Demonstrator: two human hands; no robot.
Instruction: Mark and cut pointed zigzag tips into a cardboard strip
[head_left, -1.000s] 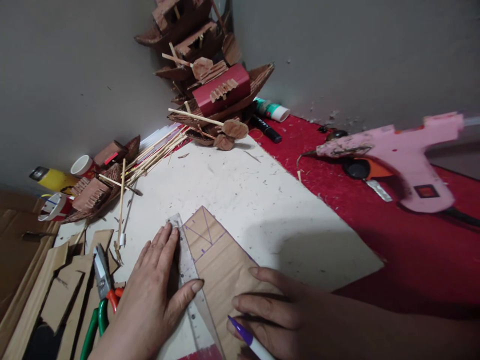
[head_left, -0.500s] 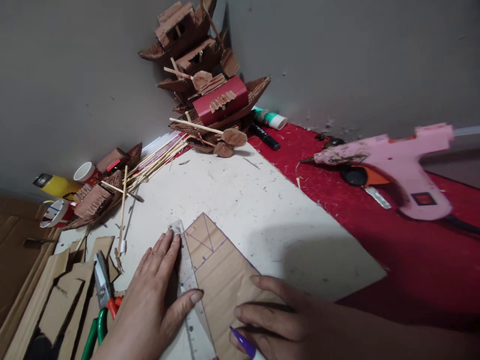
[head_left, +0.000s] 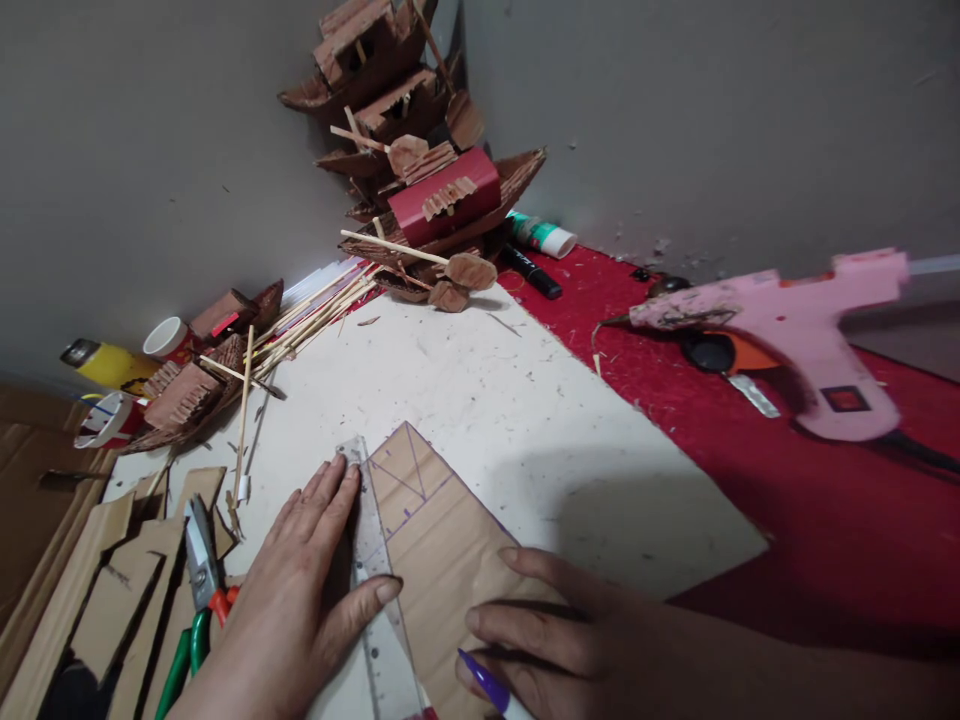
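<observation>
We see a flat tan cardboard strip (head_left: 442,580) at six o'clock, purple lines (head_left: 425,498) inked across its eleven-o'clock end; a clear plastic ruler (head_left: 371,535) lies along its nine-o'clock edge, and a white pen with a purple tip (head_left: 491,686) slants over the cardboard, pointing toward ten

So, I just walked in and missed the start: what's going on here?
Someone's left hand lies on a clear ruler along the left edge of the cardboard. The right hand rests on the cardboard, holding a purple-and-white marker. Purple lines mark the cardboard's far end. Model boats stand beyond.
</observation>
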